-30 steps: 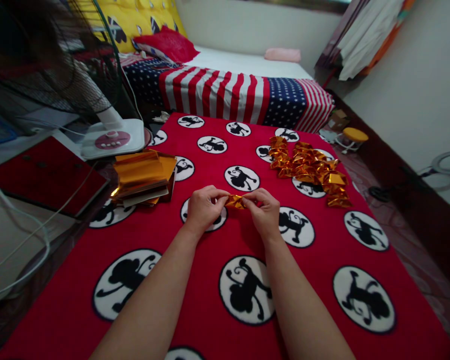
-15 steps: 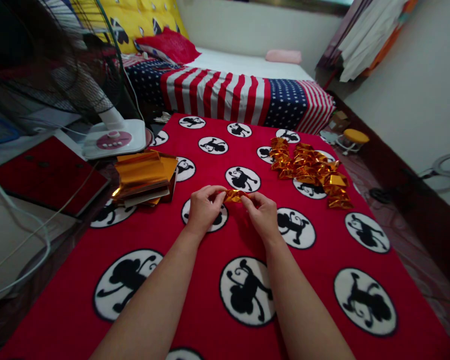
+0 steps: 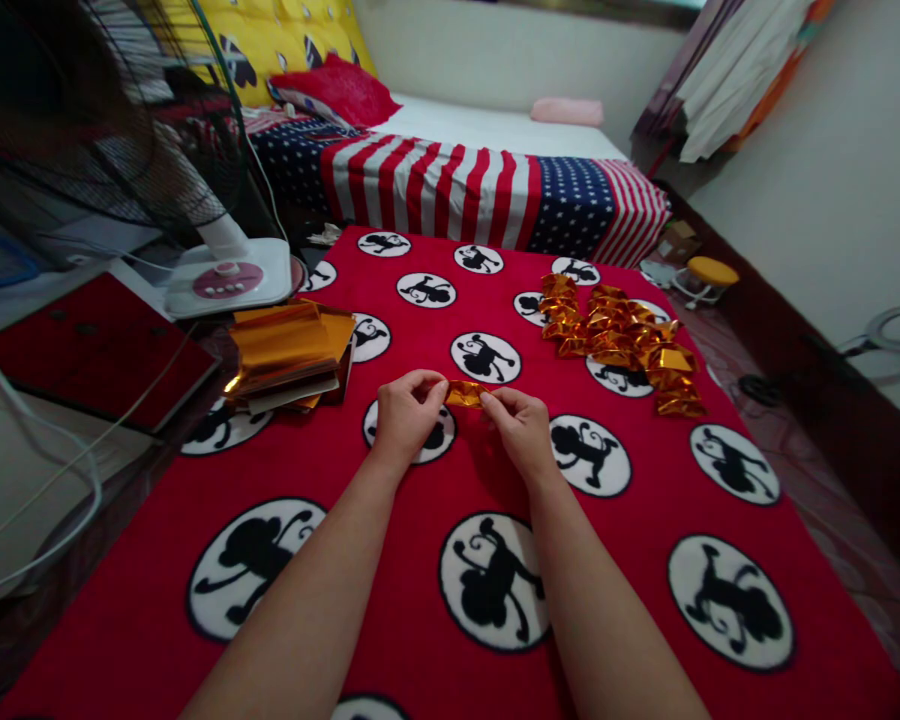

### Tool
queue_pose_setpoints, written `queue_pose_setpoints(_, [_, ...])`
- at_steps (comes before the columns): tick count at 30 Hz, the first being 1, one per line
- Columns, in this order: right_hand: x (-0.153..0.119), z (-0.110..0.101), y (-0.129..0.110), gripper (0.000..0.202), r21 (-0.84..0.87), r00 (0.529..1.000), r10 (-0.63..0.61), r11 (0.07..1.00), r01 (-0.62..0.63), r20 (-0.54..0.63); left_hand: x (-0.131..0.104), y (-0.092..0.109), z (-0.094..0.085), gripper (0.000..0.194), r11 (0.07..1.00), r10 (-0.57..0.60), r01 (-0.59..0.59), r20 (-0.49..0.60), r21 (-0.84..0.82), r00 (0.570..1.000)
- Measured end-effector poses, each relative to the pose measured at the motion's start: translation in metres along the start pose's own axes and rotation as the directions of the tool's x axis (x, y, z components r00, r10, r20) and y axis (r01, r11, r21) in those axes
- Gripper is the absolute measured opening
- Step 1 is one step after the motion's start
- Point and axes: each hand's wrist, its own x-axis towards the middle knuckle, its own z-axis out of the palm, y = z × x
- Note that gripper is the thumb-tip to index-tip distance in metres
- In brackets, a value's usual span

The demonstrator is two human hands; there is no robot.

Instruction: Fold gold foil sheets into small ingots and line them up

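A small folded piece of gold foil paper (image 3: 465,394) is held just above the red cloth (image 3: 412,520) with black monkey figures in white circles. My left hand (image 3: 409,412) pinches its left end between thumb and fingers. At the right end, the thumb and fingers of my right hand (image 3: 521,425) are closed on it. Left of my hands lies a stack of flat gold foil sheets (image 3: 285,350). Several folded gold foil pieces (image 3: 622,335) sit in rows on the cloth at the back right.
A fan with a white base (image 3: 229,275) stands at the left, near a dark red box (image 3: 90,340) and a white cable (image 3: 94,480). Behind the cloth is a bed with a flag-patterned cover (image 3: 450,190). A yellow stool (image 3: 712,270) is at the right.
The foil piece and my right hand have shifted slightly left. The foil now looks flatter between my fingers. The stack and the folded rows are unchanged.
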Motion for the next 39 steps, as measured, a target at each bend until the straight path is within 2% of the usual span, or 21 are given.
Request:
queue_pose_setpoints(6, [0.001, -0.002, 0.005, 0.034, -0.064, 1.000, 0.004, 0.998, -0.005, -0.025, -0.001, 0.000, -0.001, 0.031, 0.979, 0.046, -0.071, 0.132, 0.192, 0.990])
queue_pose_setpoints(13, [0.002, -0.005, 0.010, 0.038, -0.172, 0.999, 0.006, 0.985, 0.003, 0.052, 0.000, -0.001, -0.003, 0.034, 0.969, 0.096, -0.150, 0.261, 0.198, 0.960])
queue_pose_setpoints(18, [0.002, -0.006, 0.009, 0.039, -0.114, 0.997, 0.024, 0.993, -0.016, 0.068, 0.000, -0.001, -0.004, 0.034, 0.957, 0.070, -0.145, 0.287, 0.252, 0.955])
queue_pose_setpoints(23, [0.002, -0.004, 0.000, 0.035, 0.112, 0.993, 0.087, 0.989, -0.095, 0.075, -0.002, 0.000, -0.003, 0.030, 0.923, 0.081, -0.184, 0.298, 0.337, 0.951])
queue_pose_setpoints(27, [0.000, -0.003, -0.004, 0.036, 0.200, 0.992, 0.111, 0.972, -0.121, 0.060, -0.001, 0.002, -0.003, 0.032, 0.951, 0.047, -0.131, 0.287, 0.280, 0.957])
queue_pose_setpoints(30, [0.000, -0.004, -0.002, 0.034, 0.124, 0.998, 0.066, 0.990, -0.068, 0.017, 0.000, 0.002, -0.005, 0.034, 0.982, 0.033, -0.088, 0.308, 0.167, 0.951])
queue_pose_setpoints(33, [0.001, -0.005, 0.002, 0.021, 0.047, 1.000, 0.012, 0.999, -0.011, -0.022, 0.002, 0.001, -0.006, 0.035, 0.993, 0.044, -0.078, 0.322, 0.092, 0.946])
queue_pose_setpoints(36, [0.001, -0.005, 0.002, 0.021, 0.011, 1.000, -0.006, 1.000, 0.006, -0.008, 0.002, -0.001, -0.006, 0.035, 0.994, 0.050, -0.077, 0.322, 0.072, 0.945])
queue_pose_setpoints(39, [0.000, -0.004, 0.000, 0.025, 0.060, 1.000, 0.014, 0.998, -0.013, -0.013, 0.002, -0.002, -0.006, 0.034, 0.993, 0.053, -0.087, 0.335, 0.086, 0.941])
